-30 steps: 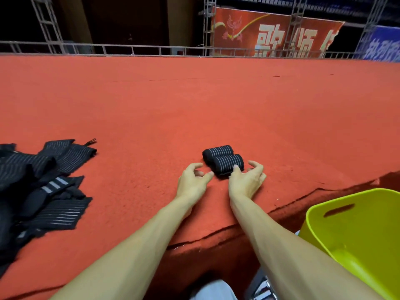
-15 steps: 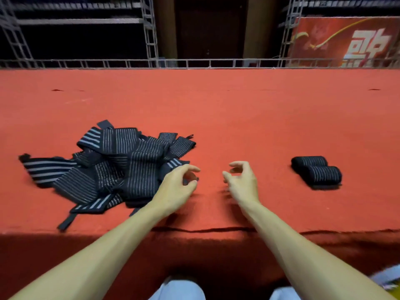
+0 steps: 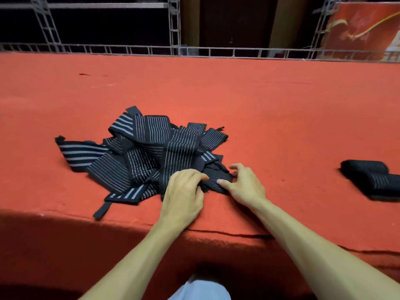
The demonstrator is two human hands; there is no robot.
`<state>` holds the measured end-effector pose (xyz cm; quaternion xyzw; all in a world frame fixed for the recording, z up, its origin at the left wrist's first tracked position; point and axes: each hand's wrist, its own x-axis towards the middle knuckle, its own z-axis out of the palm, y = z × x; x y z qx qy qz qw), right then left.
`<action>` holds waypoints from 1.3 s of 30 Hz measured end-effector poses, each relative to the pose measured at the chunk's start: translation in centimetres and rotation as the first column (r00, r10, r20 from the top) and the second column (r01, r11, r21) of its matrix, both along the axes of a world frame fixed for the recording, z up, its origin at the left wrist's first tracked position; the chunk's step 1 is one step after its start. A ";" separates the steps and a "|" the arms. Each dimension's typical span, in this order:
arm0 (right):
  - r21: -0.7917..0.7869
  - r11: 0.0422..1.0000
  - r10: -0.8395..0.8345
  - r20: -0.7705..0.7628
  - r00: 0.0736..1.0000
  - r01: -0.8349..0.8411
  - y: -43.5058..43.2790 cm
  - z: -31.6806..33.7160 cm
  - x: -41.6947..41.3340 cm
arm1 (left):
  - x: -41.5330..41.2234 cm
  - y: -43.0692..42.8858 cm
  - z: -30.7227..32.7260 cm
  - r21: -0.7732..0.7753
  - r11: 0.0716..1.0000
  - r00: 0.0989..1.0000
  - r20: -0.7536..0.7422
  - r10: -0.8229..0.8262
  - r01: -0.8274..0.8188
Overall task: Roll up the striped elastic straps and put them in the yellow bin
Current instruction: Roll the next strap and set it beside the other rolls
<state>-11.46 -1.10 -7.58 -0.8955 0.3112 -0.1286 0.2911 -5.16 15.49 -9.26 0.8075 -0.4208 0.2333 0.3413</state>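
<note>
The left hand point(image 3: 184, 195), fingers curled, and the right hand point(image 3: 244, 187), thumb against fingers, are both closed on the near edge of the pile of striped elastic straps point(image 3: 151, 152). The pile is heaped on the red-carpeted worktop point(image 3: 259, 109). Two rolled straps point(image 3: 372, 180) are laid touching, well to the right.

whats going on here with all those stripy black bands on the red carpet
A person is picking at a pile of black elastic straps with pale stripes on a red carpeted platform. The left hand grips and the right hand pinches a dark strap end at the pile's near right edge. Two rolled straps lie side by side further right. No bin is in view.
</note>
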 end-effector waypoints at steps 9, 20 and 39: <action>-0.058 0.998 0.011 -0.150 0.989 -0.020 0.2 1.4 0.7 | -0.2 0.0 -0.4 0.033 0.996 0.997 0.013 0.082 -0.082; 0.368 0.925 -0.041 0.334 0.942 -0.090 0.6 2.6 -1.7 | -0.7 0.4 -0.2 0.125 0.984 0.990 0.077 0.115 -0.124; 0.653 0.757 -0.557 0.652 0.514 -0.007 -4.1 7.0 -8.9 | -2.6 -1.5 2.3 0.196 0.940 0.946 0.222 0.236 -0.281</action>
